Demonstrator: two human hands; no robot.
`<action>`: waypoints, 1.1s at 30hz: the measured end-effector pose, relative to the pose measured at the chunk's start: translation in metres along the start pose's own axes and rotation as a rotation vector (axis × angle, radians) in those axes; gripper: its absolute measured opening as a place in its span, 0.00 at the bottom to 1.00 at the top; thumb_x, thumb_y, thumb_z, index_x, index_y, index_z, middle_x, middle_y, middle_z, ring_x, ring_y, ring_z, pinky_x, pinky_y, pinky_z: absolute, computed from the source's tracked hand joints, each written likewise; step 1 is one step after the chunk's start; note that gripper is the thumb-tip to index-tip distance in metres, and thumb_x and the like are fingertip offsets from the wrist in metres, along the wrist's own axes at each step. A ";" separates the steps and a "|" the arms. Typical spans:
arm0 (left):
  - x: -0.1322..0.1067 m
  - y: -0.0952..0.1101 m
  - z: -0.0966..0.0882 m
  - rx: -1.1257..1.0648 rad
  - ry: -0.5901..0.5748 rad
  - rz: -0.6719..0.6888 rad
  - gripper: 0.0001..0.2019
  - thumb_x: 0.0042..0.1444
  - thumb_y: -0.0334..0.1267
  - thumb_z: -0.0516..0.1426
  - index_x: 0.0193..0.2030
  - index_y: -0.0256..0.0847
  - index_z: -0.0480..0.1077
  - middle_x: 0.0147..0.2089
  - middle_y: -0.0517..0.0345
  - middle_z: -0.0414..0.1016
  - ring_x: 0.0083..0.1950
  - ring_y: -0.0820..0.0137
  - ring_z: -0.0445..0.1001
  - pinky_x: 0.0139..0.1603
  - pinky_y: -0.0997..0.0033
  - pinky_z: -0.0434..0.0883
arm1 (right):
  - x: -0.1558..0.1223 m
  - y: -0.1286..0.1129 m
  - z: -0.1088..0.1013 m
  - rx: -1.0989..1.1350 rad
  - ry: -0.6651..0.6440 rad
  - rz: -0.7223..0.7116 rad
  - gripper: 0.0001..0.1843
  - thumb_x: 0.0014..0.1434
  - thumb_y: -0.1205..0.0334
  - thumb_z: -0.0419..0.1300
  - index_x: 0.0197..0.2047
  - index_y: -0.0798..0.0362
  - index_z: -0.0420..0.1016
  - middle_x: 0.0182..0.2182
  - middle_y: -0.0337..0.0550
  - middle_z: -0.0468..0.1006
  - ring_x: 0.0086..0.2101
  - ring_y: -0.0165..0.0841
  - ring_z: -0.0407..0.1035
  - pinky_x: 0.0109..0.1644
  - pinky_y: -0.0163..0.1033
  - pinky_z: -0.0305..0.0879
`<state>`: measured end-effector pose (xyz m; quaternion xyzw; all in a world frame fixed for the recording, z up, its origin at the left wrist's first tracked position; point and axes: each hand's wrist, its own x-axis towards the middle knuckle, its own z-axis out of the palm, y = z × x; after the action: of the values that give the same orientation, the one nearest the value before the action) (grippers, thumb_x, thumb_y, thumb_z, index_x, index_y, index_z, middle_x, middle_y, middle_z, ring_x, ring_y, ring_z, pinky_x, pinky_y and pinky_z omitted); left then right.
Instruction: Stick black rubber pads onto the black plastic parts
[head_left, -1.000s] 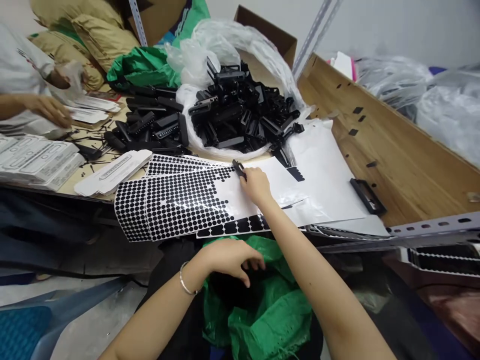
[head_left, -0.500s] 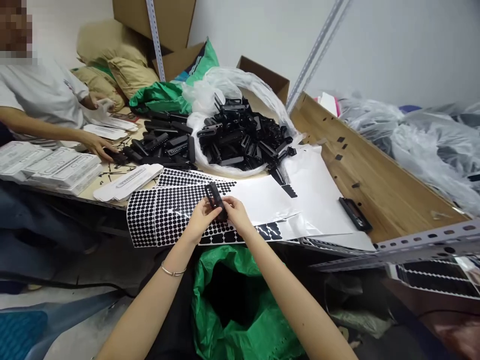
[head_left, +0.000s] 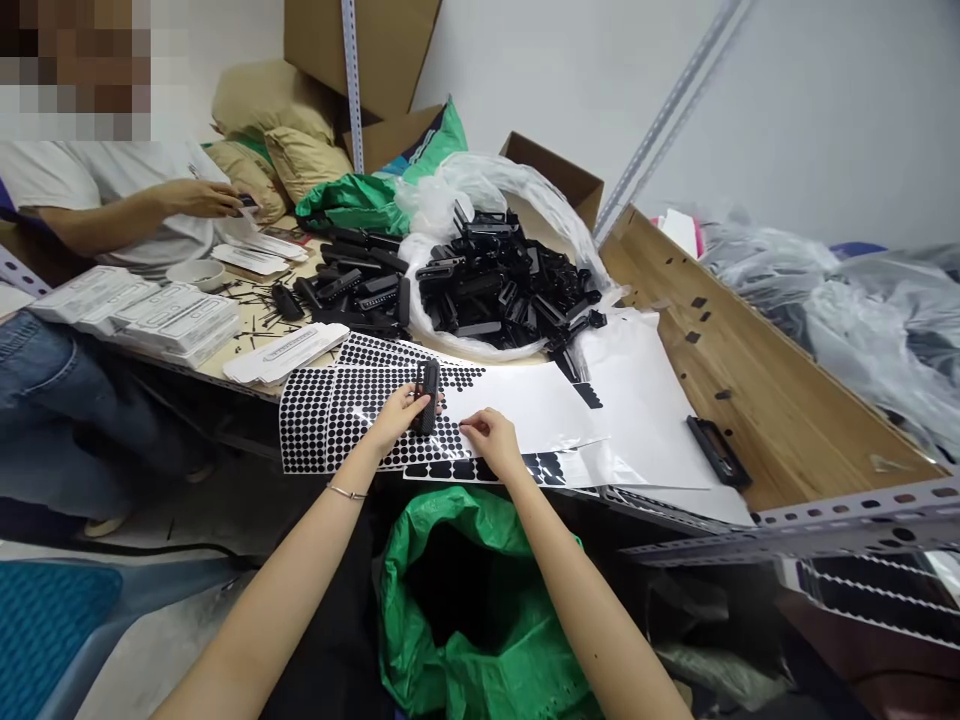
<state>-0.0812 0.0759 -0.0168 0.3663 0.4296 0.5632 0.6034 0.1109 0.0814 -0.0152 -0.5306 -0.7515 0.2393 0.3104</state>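
Observation:
My left hand (head_left: pixel 396 415) grips a long black plastic part (head_left: pixel 428 392), held upright above a sheet of round black stickers (head_left: pixel 349 420). My right hand (head_left: pixel 491 438) is apart from it, thumb and fingertips pinched together at the right edge of the sheet's dots. Whatever lies between those fingertips is too small to make out. The right part of the sheet is bare white backing. Under its front edge lies a strip of larger black stickers (head_left: pixel 457 470). Behind the sheet, similar black parts (head_left: pixel 495 280) are heaped in a clear plastic bag (head_left: pixel 559 200).
An open green sack (head_left: pixel 517 655) stands below the table edge between my arms. One black part (head_left: pixel 718 450) lies at right by a wooden board (head_left: pixel 757 390). At left, a co-worker (head_left: pixel 142 205) handles something small behind stacked white boxes (head_left: pixel 172 320).
My right hand has left the black part and moved right, down to the sticker sheet. My left hand keeps the part, now more upright. The co-worker's hand has lifted from the table.

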 end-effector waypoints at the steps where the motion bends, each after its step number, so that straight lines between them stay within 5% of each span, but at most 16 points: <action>1: 0.000 0.000 -0.001 0.017 -0.027 0.003 0.13 0.54 0.42 0.63 0.40 0.38 0.66 0.40 0.49 0.81 0.38 0.66 0.81 0.36 0.70 0.76 | 0.000 0.001 0.002 0.004 0.012 -0.003 0.03 0.54 0.67 0.62 0.29 0.52 0.76 0.28 0.41 0.74 0.31 0.35 0.68 0.40 0.43 0.67; 17: 0.002 0.009 0.005 0.125 -0.011 0.077 0.13 0.53 0.43 0.64 0.34 0.40 0.66 0.35 0.52 0.81 0.36 0.68 0.78 0.35 0.71 0.75 | -0.002 -0.001 0.009 0.032 0.301 0.043 0.07 0.59 0.68 0.48 0.31 0.49 0.62 0.34 0.46 0.70 0.37 0.38 0.65 0.47 0.46 0.64; 28: 0.010 0.001 0.008 0.146 0.043 0.136 0.12 0.53 0.41 0.62 0.31 0.41 0.62 0.28 0.57 0.77 0.29 0.69 0.76 0.28 0.74 0.71 | -0.007 -0.013 0.021 -0.112 0.366 0.075 0.09 0.62 0.70 0.43 0.35 0.49 0.59 0.41 0.51 0.67 0.38 0.40 0.65 0.47 0.46 0.64; 33: 0.008 -0.001 0.009 0.255 0.053 0.183 0.09 0.56 0.37 0.56 0.29 0.42 0.58 0.29 0.57 0.74 0.30 0.69 0.75 0.33 0.70 0.71 | -0.010 -0.012 0.024 -0.162 0.403 0.081 0.08 0.63 0.69 0.44 0.36 0.49 0.61 0.41 0.51 0.67 0.39 0.39 0.66 0.47 0.45 0.64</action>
<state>-0.0729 0.0840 -0.0151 0.4627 0.4784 0.5661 0.4865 0.0879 0.0674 -0.0254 -0.6207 -0.6691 0.0792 0.4009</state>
